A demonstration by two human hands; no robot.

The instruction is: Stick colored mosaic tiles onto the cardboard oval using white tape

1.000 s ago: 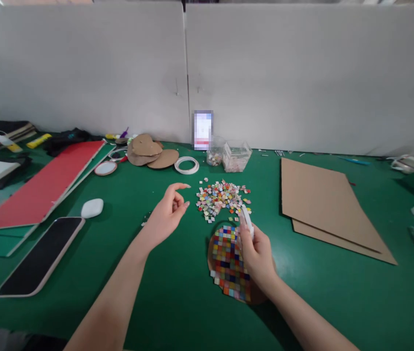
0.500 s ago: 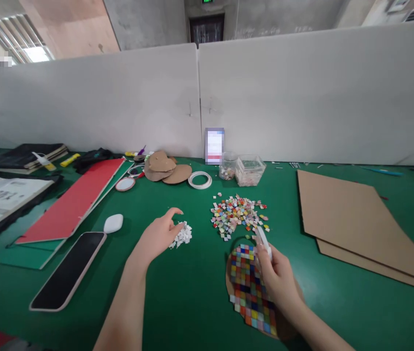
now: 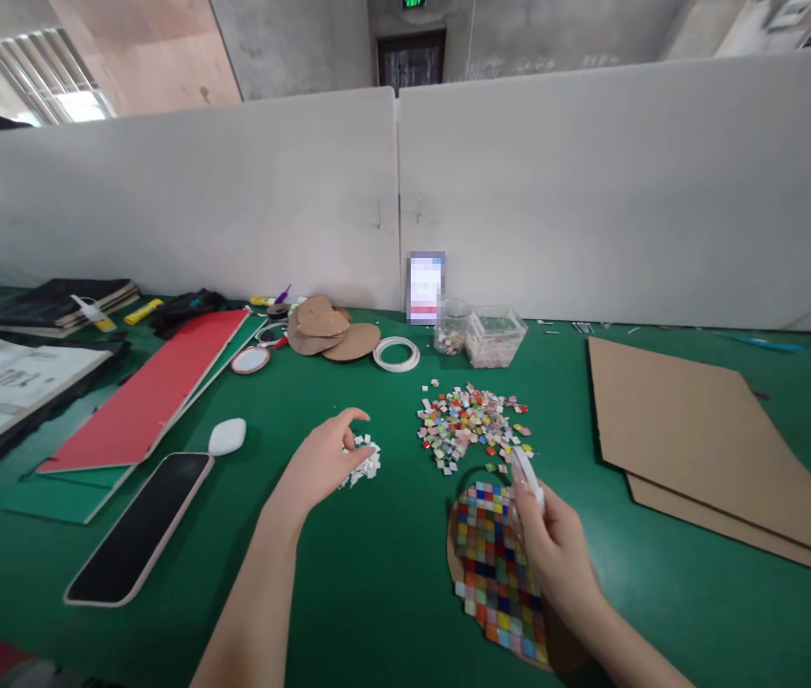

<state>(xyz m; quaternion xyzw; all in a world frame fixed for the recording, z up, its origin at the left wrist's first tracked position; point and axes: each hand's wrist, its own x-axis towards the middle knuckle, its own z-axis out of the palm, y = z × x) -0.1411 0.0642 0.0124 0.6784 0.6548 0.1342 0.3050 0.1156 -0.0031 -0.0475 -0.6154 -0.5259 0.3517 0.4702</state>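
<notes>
- Green tabletop [image 3: 376,602] under the left hand [image 3: 326,459] and the right hand [image 3: 555,545]
- White chips [image 3: 369,468], heaped by the left hand's fingertips
- Loose coloured tiles [image 3: 466,420], scattered between and beyond the hands
- Round mosaic [image 3: 495,564], beneath the right hand
- Dark-screened phone [image 3: 139,528], left of the left hand
- Cardboard sheets [image 3: 698,430], right of the right hand

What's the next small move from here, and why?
I'd probably bring the left hand across to the white roll: the right hand already holds that roll near the tiled cardboard, while the left looks open and seemingly unloaded by the white scraps.
</notes>
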